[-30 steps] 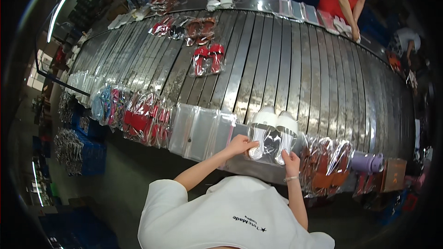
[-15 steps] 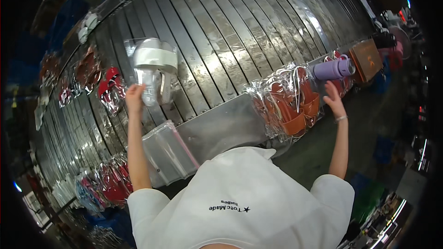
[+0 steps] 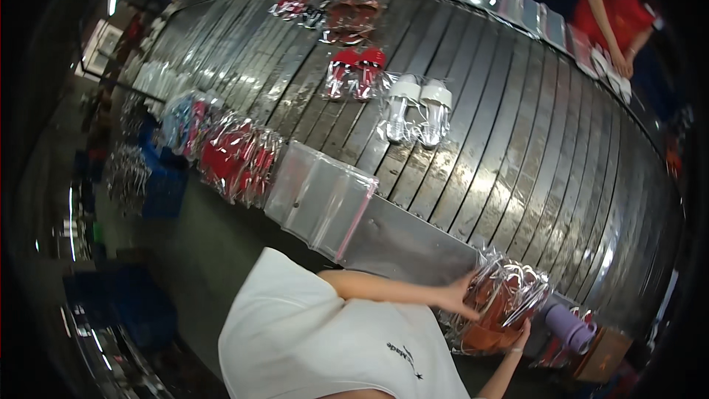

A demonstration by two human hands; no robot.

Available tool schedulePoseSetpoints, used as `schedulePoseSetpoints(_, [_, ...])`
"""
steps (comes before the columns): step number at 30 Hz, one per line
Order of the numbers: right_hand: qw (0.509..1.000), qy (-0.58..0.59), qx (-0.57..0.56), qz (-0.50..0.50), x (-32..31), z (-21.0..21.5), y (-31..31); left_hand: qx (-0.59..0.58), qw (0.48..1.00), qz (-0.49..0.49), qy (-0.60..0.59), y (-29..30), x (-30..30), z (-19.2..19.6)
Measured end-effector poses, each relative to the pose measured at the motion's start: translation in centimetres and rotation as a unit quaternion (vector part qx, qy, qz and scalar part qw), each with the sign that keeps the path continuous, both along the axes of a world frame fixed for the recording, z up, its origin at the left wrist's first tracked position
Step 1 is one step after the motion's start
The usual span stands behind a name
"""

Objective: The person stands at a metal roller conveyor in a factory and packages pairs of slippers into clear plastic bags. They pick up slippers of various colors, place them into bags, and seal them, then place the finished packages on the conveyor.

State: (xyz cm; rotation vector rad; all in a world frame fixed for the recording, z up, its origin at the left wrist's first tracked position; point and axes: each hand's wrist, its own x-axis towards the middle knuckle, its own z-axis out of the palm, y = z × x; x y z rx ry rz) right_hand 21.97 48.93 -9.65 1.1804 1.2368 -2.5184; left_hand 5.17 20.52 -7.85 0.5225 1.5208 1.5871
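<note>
A pile of brown sandals in clear plastic bags (image 3: 493, 314) lies on the metal ledge at the lower right. My left hand (image 3: 459, 297) reaches across to the pile's left side, thumb and fingers apart. Along its right side is my right hand (image 3: 522, 335), its fingers stretched out against the bags. Neither hand is visibly closed round a sandal. On the slatted conveyor, farther left, rests a pair of white sandals in a clear bag (image 3: 418, 109), away from both hands.
A purple bottle (image 3: 569, 327) and a brown box (image 3: 603, 355) stand right of the pile. Flat clear bags (image 3: 319, 196) and bagged red sandals (image 3: 238, 159) line the near ledge. More bagged red sandals (image 3: 356, 74) ride the conveyor. Across it, another person's hands (image 3: 622, 65) hold white footwear.
The view has swung to the right. My left hand has left the bagged white sandals and crossed to the brown ones. My right hand has come in to the pile's right side.
</note>
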Motion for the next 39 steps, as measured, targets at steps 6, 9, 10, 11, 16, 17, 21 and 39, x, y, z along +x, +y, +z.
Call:
schedulePoseSetpoints(6, [0.995, -0.054, -0.083, -0.030, 0.0, -1.0, -0.7, -0.246, 0.968, 0.042, 0.005, 0.9, 1.8, 0.2])
schedulePoseSetpoints(9, [0.993, -0.064, -0.058, -0.077, 0.1, -0.5, -3.8, -0.169, 0.984, 0.061, 0.015, 0.3, 0.9, -2.7])
schedulePoseSetpoints(10, [0.990, -0.074, -0.043, -0.109, 0.4, -0.8, -4.3, -0.144, 0.988, 0.061, 0.010, 0.4, 0.3, -3.2])
schedulePoseSetpoints(11, [0.995, -0.023, -0.068, -0.068, 0.5, 0.0, -5.2, -0.150, 0.987, 0.056, -0.005, 0.1, -0.5, -2.7])
schedulePoseSetpoints(16, [0.982, 0.053, -0.153, -0.094, -4.7, 4.0, -11.6, -0.139, 0.990, 0.033, 0.014, -0.5, -4.2, -4.2])
schedulePoseSetpoints(17, [0.984, 0.035, -0.116, -0.128, -5.1, 3.4, -12.6, -0.104, 0.994, 0.028, -0.027, -1.0, -5.6, -4.1])
schedulePoseSetpoints(21, [0.972, 0.018, -0.094, -0.213, -6.2, 4.0, -20.0, -0.080, 0.983, -0.123, -0.114, -1.3, -13.5, -1.5])
schedulePoseSetpoints(39, [0.612, -0.021, 0.386, 0.690, -28.3, 7.2, -9.7, -0.094, 0.906, 0.231, -0.341, -12.5, 5.1, 1.6])
